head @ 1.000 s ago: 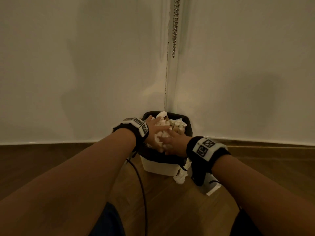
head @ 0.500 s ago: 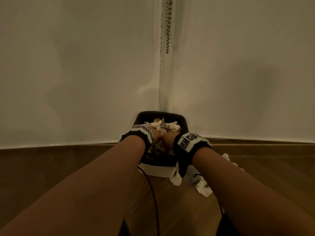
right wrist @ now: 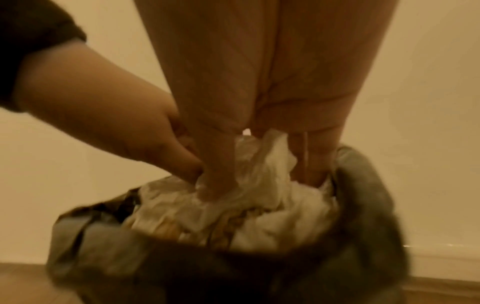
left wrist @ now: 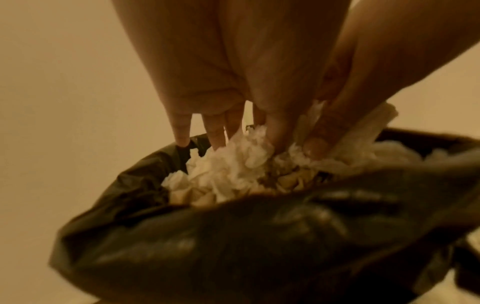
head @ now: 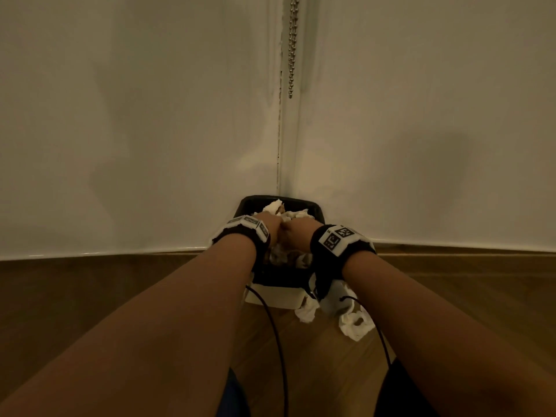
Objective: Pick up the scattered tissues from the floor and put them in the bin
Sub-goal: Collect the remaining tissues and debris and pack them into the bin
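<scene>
A white bin (head: 279, 296) with a black liner (left wrist: 259, 246) stands in the wall corner, heaped with crumpled white tissues (head: 273, 206). Both my hands are side by side inside its mouth. My left hand (left wrist: 233, 139) points straight fingers down and presses into the tissue heap (left wrist: 233, 168). Beside it, my right hand (right wrist: 259, 179) presses down as well, with tissue (right wrist: 262, 164) bunched between its thumb and fingers. Two more crumpled tissues (head: 355, 323) (head: 307, 313) lie on the wooden floor at the bin's front right, under my right wrist.
White walls meet in a corner right behind the bin, and a bead chain (head: 291, 46) hangs there. Black cables (head: 278, 341) run from my wrists down over the wooden floor (head: 90, 296). A skirting board (right wrist: 441, 257) runs along the wall.
My hands have drawn together and pushed the tissue heap lower into the bin. The view has shifted, showing more loose tissue on the floor at the bin's right.
</scene>
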